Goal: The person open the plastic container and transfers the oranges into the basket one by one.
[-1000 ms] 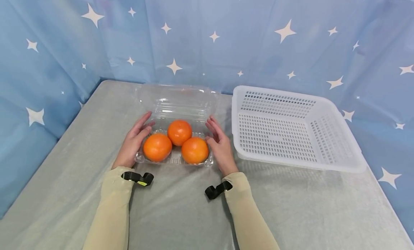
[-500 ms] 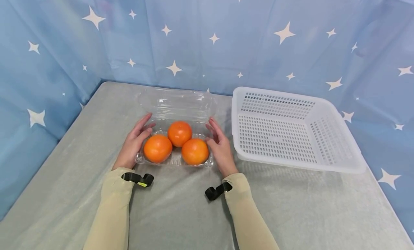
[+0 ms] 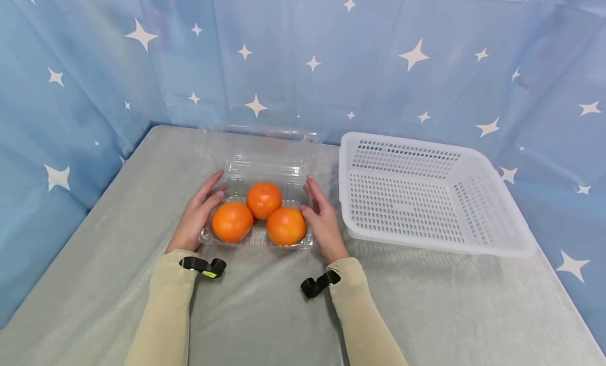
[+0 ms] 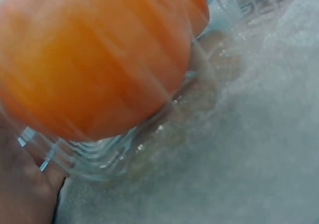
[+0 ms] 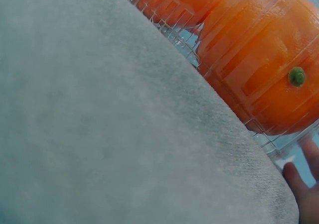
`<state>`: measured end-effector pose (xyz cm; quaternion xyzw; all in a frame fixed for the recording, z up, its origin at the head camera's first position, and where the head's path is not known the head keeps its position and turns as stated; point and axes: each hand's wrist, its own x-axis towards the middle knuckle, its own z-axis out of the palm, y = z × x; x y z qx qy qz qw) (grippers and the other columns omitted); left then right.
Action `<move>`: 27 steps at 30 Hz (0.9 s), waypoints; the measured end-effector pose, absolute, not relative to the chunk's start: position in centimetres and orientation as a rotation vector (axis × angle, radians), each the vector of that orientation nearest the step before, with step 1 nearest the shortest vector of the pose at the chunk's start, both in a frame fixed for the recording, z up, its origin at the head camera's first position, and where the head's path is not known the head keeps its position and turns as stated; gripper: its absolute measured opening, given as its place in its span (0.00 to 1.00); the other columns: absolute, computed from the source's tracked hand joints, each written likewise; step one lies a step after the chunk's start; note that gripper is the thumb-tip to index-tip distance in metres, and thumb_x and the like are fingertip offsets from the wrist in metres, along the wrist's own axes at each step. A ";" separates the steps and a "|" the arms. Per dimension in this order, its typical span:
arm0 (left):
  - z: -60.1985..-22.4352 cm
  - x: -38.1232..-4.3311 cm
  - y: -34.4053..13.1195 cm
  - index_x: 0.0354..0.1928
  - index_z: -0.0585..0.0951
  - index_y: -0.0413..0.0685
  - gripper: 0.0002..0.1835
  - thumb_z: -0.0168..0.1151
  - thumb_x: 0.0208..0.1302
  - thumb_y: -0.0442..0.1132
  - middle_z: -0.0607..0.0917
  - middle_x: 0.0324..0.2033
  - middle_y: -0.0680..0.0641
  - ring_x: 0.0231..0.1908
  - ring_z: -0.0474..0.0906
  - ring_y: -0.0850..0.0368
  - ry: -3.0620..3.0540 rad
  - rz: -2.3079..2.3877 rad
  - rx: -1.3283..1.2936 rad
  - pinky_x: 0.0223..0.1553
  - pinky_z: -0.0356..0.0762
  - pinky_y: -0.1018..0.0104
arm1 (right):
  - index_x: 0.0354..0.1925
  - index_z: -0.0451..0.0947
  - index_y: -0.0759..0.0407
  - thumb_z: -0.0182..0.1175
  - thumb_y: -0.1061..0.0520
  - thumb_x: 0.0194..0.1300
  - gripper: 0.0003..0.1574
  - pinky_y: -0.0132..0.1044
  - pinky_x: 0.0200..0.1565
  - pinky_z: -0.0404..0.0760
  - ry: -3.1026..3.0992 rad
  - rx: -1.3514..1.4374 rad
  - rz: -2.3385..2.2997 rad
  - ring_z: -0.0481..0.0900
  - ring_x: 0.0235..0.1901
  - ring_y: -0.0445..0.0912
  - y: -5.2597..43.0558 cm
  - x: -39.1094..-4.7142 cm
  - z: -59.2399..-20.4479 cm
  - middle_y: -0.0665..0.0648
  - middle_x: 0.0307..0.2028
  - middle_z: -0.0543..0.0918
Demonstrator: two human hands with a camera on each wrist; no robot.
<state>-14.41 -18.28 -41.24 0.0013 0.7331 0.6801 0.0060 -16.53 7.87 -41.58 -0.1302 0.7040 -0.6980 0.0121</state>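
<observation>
In the head view, a clear plastic clamshell box (image 3: 258,239) holds three oranges: one at the back (image 3: 263,200), one at front left (image 3: 232,222) and one at front right (image 3: 286,226). Its hinged lid (image 3: 265,161) leans back, raised behind the tray. My left hand (image 3: 195,214) lies along the left side, thumb near the rim, fingers extended. On the opposite side my right hand (image 3: 324,219) mirrors it with fingers extended. Through the ribbed wall, the right wrist view shows an orange (image 5: 259,50) with a green stem end.
A white perforated plastic basket (image 3: 508,208) stands right of the box. Grey cloth (image 3: 255,308) covers the table. A blue curtain with white stars (image 3: 369,66) hangs behind and to the left.
The lid dips back slightly, then stands a little higher again. Both hands stay at the box's sides, and the oranges keep their places. The head view has tilted slightly upward.
</observation>
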 end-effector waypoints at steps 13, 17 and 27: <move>-41.4 -14.7 -18.3 0.66 0.57 0.62 0.28 0.49 0.65 0.48 0.66 0.60 0.44 0.61 0.58 0.49 2.307 2.127 -0.022 0.61 0.49 0.47 | 0.65 0.56 0.52 0.46 0.73 0.59 0.38 0.46 0.62 0.53 2.173 -0.437 -2.199 0.56 0.63 0.49 7.9 -16.6 -41.8 0.45 0.66 0.54; -41.3 -14.7 -18.2 0.67 0.57 0.61 0.28 0.49 0.65 0.49 0.65 0.61 0.44 0.61 0.58 0.49 2.300 2.135 -0.024 0.61 0.50 0.47 | 0.65 0.56 0.52 0.46 0.73 0.59 0.38 0.47 0.62 0.53 2.170 -0.431 -2.196 0.57 0.63 0.49 7.9 -16.6 -41.7 0.45 0.66 0.54; -41.2 -14.5 -18.1 0.66 0.57 0.62 0.28 0.49 0.65 0.50 0.65 0.61 0.45 0.61 0.58 0.50 2.297 2.123 -0.049 0.61 0.49 0.47 | 0.66 0.56 0.53 0.46 0.73 0.59 0.38 0.47 0.62 0.55 2.150 -0.424 -2.198 0.57 0.63 0.49 7.9 -16.6 -41.8 0.46 0.67 0.53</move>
